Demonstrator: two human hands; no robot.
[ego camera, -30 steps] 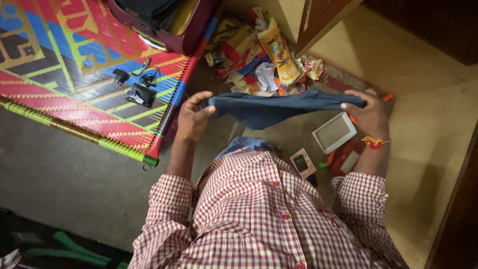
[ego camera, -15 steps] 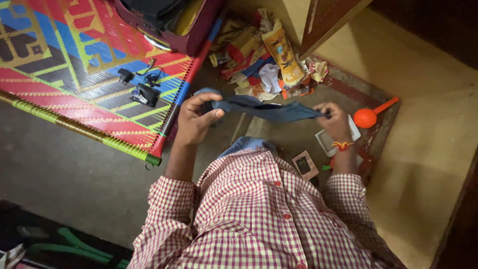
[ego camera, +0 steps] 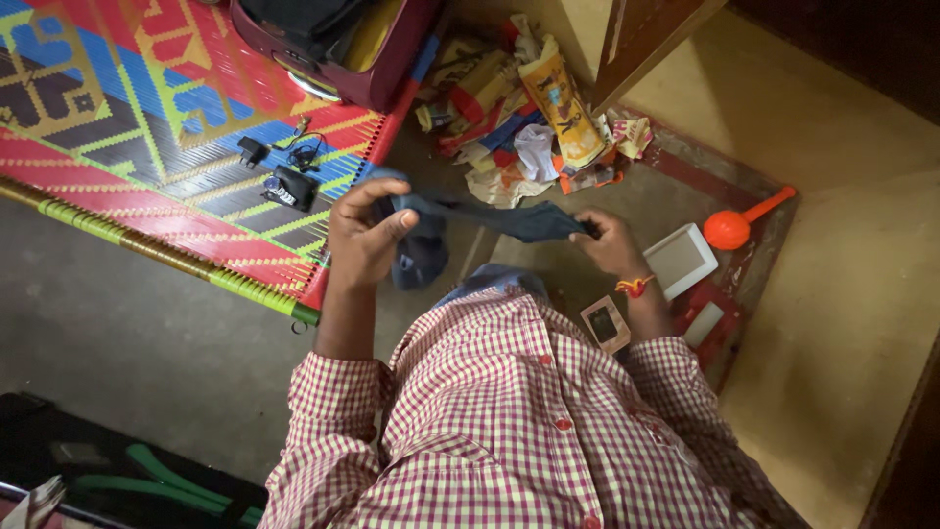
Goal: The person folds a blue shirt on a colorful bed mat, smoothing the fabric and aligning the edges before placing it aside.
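Holding: dark blue cloth [ego camera: 490, 217], stretched in the air between both hands, above the floor
Left hand [ego camera: 364, 235]: clenched on one end of cloth, loose fold hanging below
Right hand [ego camera: 607, 240]: pinching the other end, grip partly hidden, probably thumb and fingers
Beside left hand: woven mat [ego camera: 147, 127], small black gadgets [ego camera: 284, 181]
Beside right hand: white box [ego camera: 682, 260], orange scoop [ego camera: 739, 225]
Beyond cloth: wrapper pile [ego camera: 529, 118]

Both hands raised, left hand [ego camera: 364, 235] pinching, right hand [ego camera: 609, 242] clenched, close together
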